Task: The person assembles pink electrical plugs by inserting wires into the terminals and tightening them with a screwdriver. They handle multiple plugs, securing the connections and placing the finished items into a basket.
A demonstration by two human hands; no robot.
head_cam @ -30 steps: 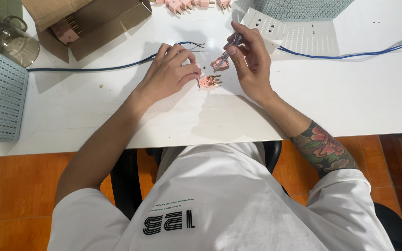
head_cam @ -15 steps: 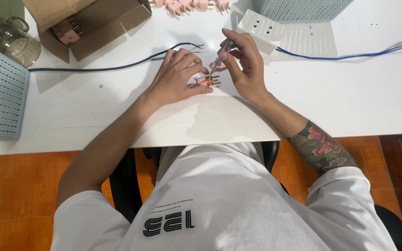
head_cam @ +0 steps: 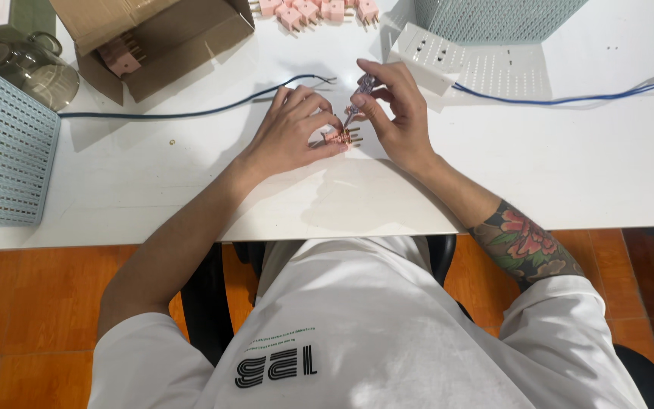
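Between the two hands, at the middle of the white table (head_cam: 569,174), sits a small pink plug (head_cam: 338,138) with metal prongs sticking out toward the right hand. Left hand (head_cam: 293,132) lies palm down, fingers curled over the plug, fingertips pressed together on it and pinning it to the tabletop. Right hand (head_cam: 397,113) pinches a small screwdriver (head_cam: 359,91) between thumb and forefinger, tool tilted, tip pointing down onto the plug just beside the left fingertips. Whether the tip actually sits in a screw, cannot tell, too small.

Just beyond the left hand runs a dark cable (head_cam: 191,113), its bare end lying close above the knuckles. Just beyond the right hand lies a white power strip (head_cam: 427,54), with a blue cable (head_cam: 569,98) running off to the right from it. Further out past both hands, a row of pink plugs (head_cam: 312,10) at the far table edge. Well off to the left of the grip, an open cardboard box (head_cam: 183,38) with another pink plug inside, a glass jar (head_cam: 28,68), and a pale blue perforated basket (head_cam: 1,151). A second basket (head_cam: 493,17) stands behind the power strip. A tiny brass screw (head_cam: 172,142) lies on the table left of the left wrist.
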